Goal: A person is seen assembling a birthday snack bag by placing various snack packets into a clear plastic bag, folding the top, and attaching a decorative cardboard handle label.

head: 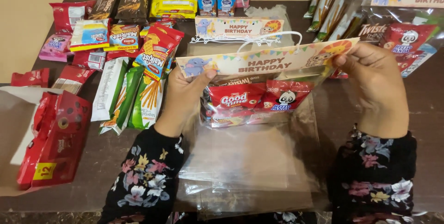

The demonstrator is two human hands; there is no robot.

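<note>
Floral sleeves sit closest to me; above them my left hand point(182, 95) and right hand point(372, 78) each pinch shut on an end of the folded card topper point(266, 59). Below both grips hangs the clear snack bag point(252, 103), over empty cellophane bags point(249, 168) on the tabletop point(88, 159).
</note>
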